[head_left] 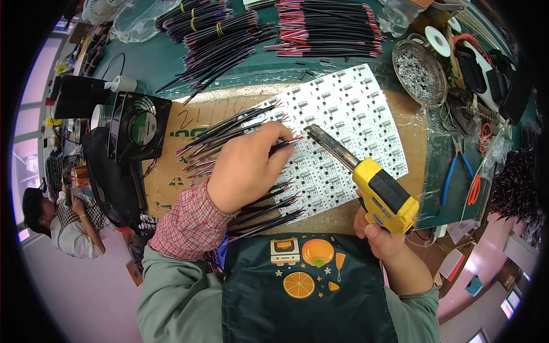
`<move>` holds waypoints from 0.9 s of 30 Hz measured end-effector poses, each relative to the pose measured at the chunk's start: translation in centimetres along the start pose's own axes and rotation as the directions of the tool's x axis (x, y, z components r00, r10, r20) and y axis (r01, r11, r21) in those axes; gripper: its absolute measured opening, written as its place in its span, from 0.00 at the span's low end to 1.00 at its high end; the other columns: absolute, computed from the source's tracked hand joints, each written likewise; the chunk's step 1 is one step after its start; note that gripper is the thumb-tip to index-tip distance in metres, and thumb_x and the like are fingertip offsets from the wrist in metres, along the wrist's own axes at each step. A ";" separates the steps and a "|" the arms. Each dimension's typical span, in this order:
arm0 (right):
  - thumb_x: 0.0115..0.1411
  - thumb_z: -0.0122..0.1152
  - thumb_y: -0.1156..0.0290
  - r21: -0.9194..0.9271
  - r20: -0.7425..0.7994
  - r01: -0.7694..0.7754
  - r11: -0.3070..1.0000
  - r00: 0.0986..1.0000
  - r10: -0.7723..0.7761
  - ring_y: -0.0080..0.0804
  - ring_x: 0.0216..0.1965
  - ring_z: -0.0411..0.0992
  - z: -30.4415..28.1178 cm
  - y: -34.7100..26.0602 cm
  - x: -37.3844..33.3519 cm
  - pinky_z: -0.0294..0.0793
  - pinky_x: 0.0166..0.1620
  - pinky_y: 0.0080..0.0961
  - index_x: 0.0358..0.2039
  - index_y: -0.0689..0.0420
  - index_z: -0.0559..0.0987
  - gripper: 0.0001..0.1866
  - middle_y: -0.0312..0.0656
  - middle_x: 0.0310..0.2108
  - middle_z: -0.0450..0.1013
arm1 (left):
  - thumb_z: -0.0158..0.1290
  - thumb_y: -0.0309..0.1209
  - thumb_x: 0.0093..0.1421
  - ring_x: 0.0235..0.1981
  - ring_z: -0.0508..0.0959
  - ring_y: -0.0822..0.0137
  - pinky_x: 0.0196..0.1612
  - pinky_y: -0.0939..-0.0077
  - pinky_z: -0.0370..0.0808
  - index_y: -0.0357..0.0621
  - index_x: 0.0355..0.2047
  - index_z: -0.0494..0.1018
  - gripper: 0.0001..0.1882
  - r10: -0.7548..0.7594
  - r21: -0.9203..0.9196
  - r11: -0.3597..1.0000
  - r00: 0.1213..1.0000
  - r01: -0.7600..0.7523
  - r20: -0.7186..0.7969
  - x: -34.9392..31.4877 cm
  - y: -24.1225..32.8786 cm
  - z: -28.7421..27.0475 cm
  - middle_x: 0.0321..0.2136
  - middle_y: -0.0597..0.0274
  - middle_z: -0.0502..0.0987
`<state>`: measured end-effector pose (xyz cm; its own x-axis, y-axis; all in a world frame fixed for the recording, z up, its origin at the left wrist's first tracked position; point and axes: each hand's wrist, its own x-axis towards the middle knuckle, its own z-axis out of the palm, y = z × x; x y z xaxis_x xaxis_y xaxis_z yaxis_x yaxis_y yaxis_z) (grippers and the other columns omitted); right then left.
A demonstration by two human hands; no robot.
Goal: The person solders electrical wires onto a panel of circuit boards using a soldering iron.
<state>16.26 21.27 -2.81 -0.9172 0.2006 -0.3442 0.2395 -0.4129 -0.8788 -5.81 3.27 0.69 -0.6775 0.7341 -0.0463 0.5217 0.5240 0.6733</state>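
Left hand (249, 163) pinches a black wire (281, 146) close to its red tip, likely for fine control, above the white circuit-board sheet (366, 97) just off centre toward two o'clock. Right hand (380, 235) wraps the yellow soldering gun (389, 200), tip aimed at ten o'clock, fingers behind, presumably clear of heat. Loose wires (226, 127) lie at nine o'clock, probably for quick reach.

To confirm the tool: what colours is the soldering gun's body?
Soldering gun: yellow body with a black panel, clearest in the head view.
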 end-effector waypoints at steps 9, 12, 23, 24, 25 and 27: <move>0.53 0.62 0.76 -0.011 0.037 0.031 0.999 0.999 -0.030 0.23 0.27 0.69 -0.8 -0.3 -0.9 0.69 0.31 0.22 0.44 0.61 0.73 0.17 0.36 0.28 0.72 | 0.58 0.31 0.54 0.28 0.78 0.48 0.31 0.64 0.73 0.38 0.32 0.74 0.10 -0.034 0.061 0.998 0.999 0.032 0.029 0.0 -0.4 0.4 0.26 0.48 0.77; 0.53 0.63 0.77 -0.039 0.038 -0.010 0.999 0.999 0.011 0.23 0.28 0.69 -1.1 -0.1 -1.4 0.69 0.31 0.22 0.43 0.61 0.73 0.16 0.37 0.28 0.72 | 0.58 0.31 0.54 0.28 0.78 0.48 0.31 0.64 0.73 0.38 0.32 0.74 0.09 -0.043 0.083 0.996 0.998 0.039 0.044 -0.1 -0.5 0.5 0.25 0.48 0.76; 0.53 0.64 0.79 -0.054 0.074 -0.025 0.998 0.997 0.029 0.22 0.27 0.69 -1.0 0.0 -1.3 0.69 0.30 0.22 0.40 0.61 0.74 0.14 0.36 0.27 0.71 | 0.58 0.31 0.54 0.27 0.77 0.48 0.30 0.63 0.73 0.38 0.30 0.74 0.09 -0.029 0.093 0.995 0.999 0.025 0.040 0.1 -0.5 0.6 0.24 0.48 0.76; 0.52 0.64 0.79 -0.019 0.068 -0.023 1.000 0.997 0.024 0.22 0.27 0.68 -0.8 -0.1 -1.2 0.69 0.30 0.22 0.40 0.61 0.73 0.14 0.36 0.27 0.71 | 0.58 0.31 0.54 0.27 0.77 0.48 0.30 0.63 0.73 0.38 0.30 0.74 0.09 -0.029 0.093 0.995 0.999 0.025 0.040 0.1 -0.5 0.6 0.24 0.48 0.76; 0.52 0.64 0.80 0.017 0.062 -0.021 1.000 0.998 0.020 0.21 0.27 0.68 -0.7 0.0 -1.2 0.69 0.30 0.22 0.40 0.62 0.73 0.14 0.35 0.26 0.70 | 0.58 0.31 0.54 0.27 0.77 0.47 0.30 0.63 0.73 0.38 0.30 0.74 0.09 -0.026 0.091 0.996 0.999 0.022 0.038 0.1 -0.5 0.6 0.24 0.48 0.76; 0.52 0.64 0.81 0.016 0.052 -0.037 0.999 0.998 0.037 0.21 0.26 0.68 -0.6 0.0 -1.3 0.69 0.30 0.22 0.40 0.62 0.73 0.14 0.35 0.26 0.70 | 0.58 0.31 0.54 0.27 0.77 0.47 0.30 0.63 0.73 0.38 0.30 0.74 0.09 -0.025 0.090 0.996 0.999 0.022 0.035 0.0 -0.5 0.6 0.24 0.48 0.76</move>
<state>17.62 21.58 -2.58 -0.9231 0.1392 -0.3585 0.2685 -0.4340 -0.8600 -5.81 3.28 -0.10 -0.6717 0.7355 -0.0893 0.5513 0.5767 0.6029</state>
